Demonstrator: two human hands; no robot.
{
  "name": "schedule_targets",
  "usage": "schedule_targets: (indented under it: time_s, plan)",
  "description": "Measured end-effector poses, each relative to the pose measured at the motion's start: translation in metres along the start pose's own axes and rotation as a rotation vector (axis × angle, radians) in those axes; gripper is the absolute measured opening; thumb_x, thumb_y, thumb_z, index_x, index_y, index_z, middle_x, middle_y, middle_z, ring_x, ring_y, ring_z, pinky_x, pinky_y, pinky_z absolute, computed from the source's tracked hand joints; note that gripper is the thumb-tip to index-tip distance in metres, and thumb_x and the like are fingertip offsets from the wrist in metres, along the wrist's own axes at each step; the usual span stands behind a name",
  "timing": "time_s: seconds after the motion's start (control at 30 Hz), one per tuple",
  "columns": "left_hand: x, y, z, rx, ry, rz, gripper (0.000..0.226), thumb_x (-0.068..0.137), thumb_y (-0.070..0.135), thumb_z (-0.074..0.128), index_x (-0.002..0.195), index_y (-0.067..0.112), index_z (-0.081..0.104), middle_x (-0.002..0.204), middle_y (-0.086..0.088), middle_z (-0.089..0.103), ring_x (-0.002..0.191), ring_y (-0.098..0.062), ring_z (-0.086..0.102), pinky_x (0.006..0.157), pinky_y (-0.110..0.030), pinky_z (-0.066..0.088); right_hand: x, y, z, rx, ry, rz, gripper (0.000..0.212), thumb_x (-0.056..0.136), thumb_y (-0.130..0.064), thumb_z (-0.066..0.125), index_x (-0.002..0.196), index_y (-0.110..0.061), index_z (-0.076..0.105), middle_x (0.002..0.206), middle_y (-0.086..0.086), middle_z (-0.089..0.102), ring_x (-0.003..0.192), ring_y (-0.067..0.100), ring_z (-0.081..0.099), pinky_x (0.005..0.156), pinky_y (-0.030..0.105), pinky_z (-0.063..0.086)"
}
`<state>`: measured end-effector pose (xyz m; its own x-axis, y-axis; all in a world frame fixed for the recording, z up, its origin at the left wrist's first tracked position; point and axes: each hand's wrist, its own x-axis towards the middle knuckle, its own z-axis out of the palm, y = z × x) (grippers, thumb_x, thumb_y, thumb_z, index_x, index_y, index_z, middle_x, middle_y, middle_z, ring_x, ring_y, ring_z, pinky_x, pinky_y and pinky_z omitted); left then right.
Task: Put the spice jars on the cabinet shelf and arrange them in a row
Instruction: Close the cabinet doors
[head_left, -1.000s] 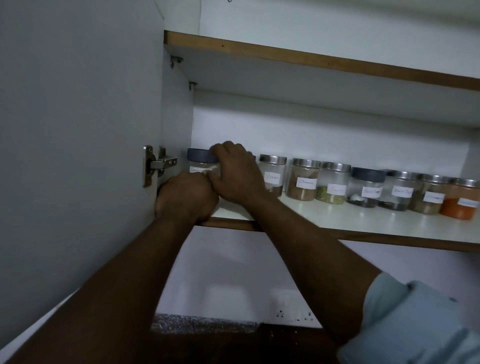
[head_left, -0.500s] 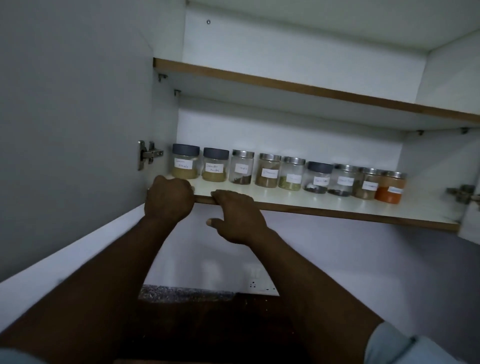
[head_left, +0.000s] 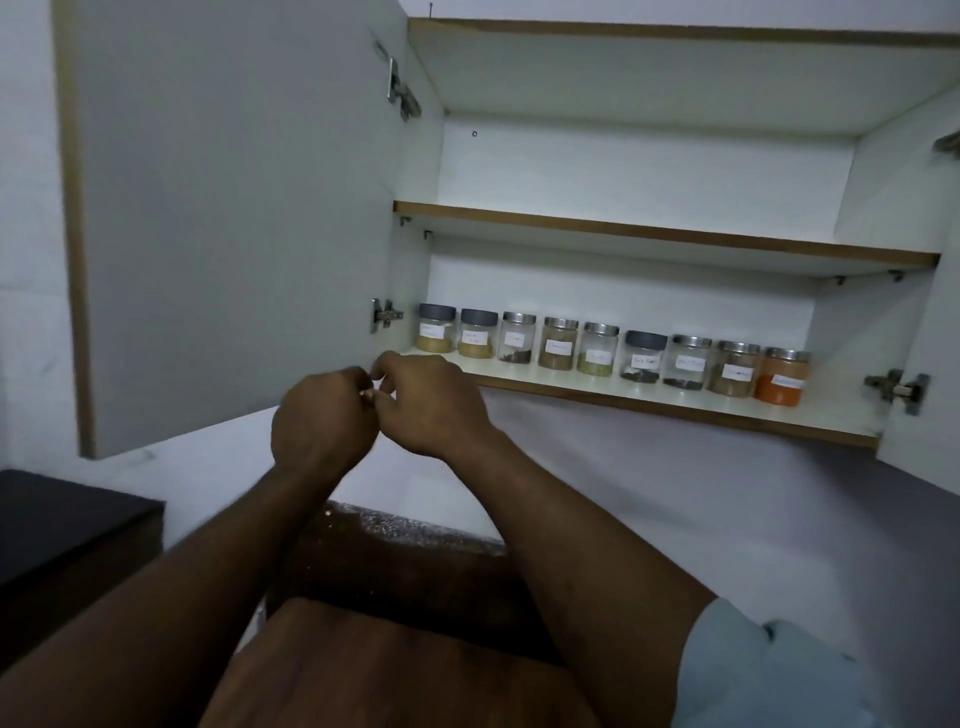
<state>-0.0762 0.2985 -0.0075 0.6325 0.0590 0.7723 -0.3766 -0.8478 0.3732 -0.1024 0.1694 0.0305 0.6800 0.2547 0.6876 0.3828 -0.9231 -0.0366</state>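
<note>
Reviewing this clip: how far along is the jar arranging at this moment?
Done: nine spice jars stand upright in one row on the lower shelf. In hand: nothing; the left hand and right hand hover below the shelf's front edge, fingers curled, holding no jar. Left: no loose jar is visible, so the job looks finished.

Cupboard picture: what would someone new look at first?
Nine labelled spice jars stand in a row on the lower cabinet shelf, the orange-filled jar at the right end brightest. In front, by the shelf's left end, the left hand and right hand meet, fingers curled.
</note>
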Motion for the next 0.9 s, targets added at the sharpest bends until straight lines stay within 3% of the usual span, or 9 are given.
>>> schedule_targets:
  time_s: [0.17, 0.3, 0.43, 0.53, 0.67, 0.77, 0.9]
  plan:
    - [-0.018, -0.013, -0.075, 0.059, 0.226, 0.036, 0.018, 0.089, 0.016, 0.061, 0.101, 0.016, 0.075, 0.079, -0.013, 0.071, 0.083, -0.035, 0.061, 0.058, -0.036, 0.045, -0.002, -0.059, -0.036, 0.049, 0.072, -0.045, 0.035, 0.093, -0.049, 0.059, 0.119, -0.027, 0.066, 0.102, -0.009, 0.074, 0.096, 0.020, 0.067, 0.075, 0.034, 0.054]
    - [-0.023, -0.026, -0.119, 0.177, 0.406, 0.153, 0.028, 0.085, 0.014, 0.059, 0.112, 0.015, 0.067, 0.109, -0.009, 0.066, 0.096, -0.035, 0.052, 0.073, -0.043, 0.039, 0.001, -0.100, -0.053, 0.101, 0.118, -0.068, 0.034, 0.096, -0.048, 0.058, 0.121, -0.026, 0.066, 0.104, -0.008, 0.076, 0.096, 0.018, 0.068, 0.075, 0.032, 0.054]
    - [-0.020, -0.040, -0.151, 0.119, 0.551, -0.150, 0.056, 0.079, 0.022, 0.064, 0.131, 0.023, 0.043, 0.131, -0.011, 0.045, 0.117, -0.035, 0.043, 0.091, -0.046, 0.037, 0.005, -0.130, -0.054, 0.106, 0.091, -0.071, 0.036, 0.098, -0.047, 0.057, 0.125, -0.024, 0.064, 0.113, -0.006, 0.074, 0.102, 0.020, 0.067, 0.083, 0.036, 0.055]
    - [-0.015, -0.060, -0.160, -0.085, 0.429, -0.390, 0.060, 0.090, 0.035, 0.057, 0.142, 0.014, 0.036, 0.141, -0.019, 0.043, 0.127, -0.039, 0.042, 0.101, -0.052, 0.039, 0.005, -0.146, -0.047, 0.142, 0.072, -0.058, 0.042, 0.098, -0.048, 0.056, 0.132, -0.025, 0.060, 0.126, -0.006, 0.070, 0.109, 0.019, 0.066, 0.089, 0.040, 0.054]
    - [-0.013, -0.089, -0.154, -0.434, 0.108, -0.379, 0.043, 0.104, 0.043, 0.038, 0.130, 0.012, 0.051, 0.127, -0.014, 0.062, 0.113, -0.039, 0.058, 0.092, -0.049, 0.047, 0.002, -0.161, -0.030, 0.179, 0.074, -0.006, 0.049, 0.099, -0.052, 0.054, 0.140, -0.026, 0.052, 0.137, -0.005, 0.064, 0.116, 0.021, 0.064, 0.092, 0.040, 0.054]
    - [-0.017, -0.098, -0.154, -0.413, 0.172, -0.326, 0.044, 0.105, 0.047, 0.031, 0.128, 0.020, 0.059, 0.120, -0.009, 0.068, 0.106, -0.035, 0.061, 0.087, -0.043, 0.045, -0.004, -0.170, -0.023, 0.206, 0.121, 0.050, 0.054, 0.100, -0.058, 0.047, 0.144, -0.027, 0.048, 0.141, -0.004, 0.061, 0.118, 0.022, 0.065, 0.093, 0.042, 0.055]
    - [-0.021, -0.087, -0.149, -0.385, 0.155, -0.219, 0.038, 0.101, 0.045, 0.041, 0.120, 0.026, 0.068, 0.110, -0.007, 0.074, 0.095, -0.029, 0.064, 0.078, -0.034, 0.044, -0.013, -0.174, -0.030, 0.228, 0.255, 0.125, 0.054, 0.101, -0.062, 0.039, 0.142, -0.028, 0.049, 0.133, -0.006, 0.066, 0.109, 0.018, 0.068, 0.088, 0.041, 0.056]
